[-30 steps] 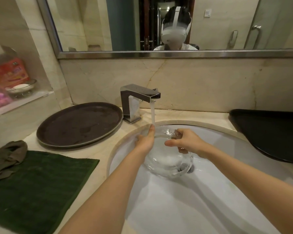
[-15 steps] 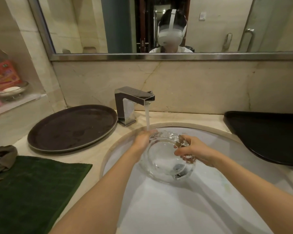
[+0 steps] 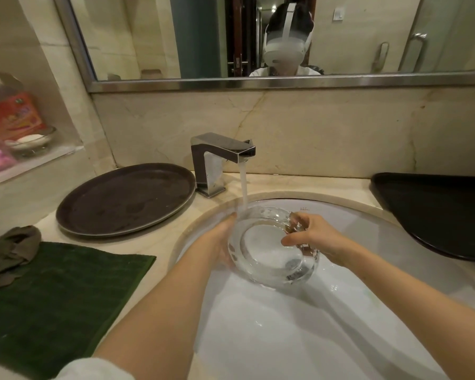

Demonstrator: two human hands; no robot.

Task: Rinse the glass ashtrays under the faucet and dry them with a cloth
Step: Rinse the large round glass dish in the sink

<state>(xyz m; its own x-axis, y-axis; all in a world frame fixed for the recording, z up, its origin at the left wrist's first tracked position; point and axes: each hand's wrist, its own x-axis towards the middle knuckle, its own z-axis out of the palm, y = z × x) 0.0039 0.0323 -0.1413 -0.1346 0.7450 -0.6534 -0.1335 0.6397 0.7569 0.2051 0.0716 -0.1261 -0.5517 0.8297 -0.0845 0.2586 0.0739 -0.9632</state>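
Over the white oval sink [image 3: 299,338], both the left hand [image 3: 220,242] and the right hand [image 3: 317,238] grip the wet round clear glass ashtray [image 3: 272,250], seemingly by its rim; slick, it could slip and chip.

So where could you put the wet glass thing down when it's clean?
The round brown tray left of the faucet is bare. The green towel is mostly free; only a grey cloth covers its far-left corner. The sink is crowded: both hands hold the ashtray there.
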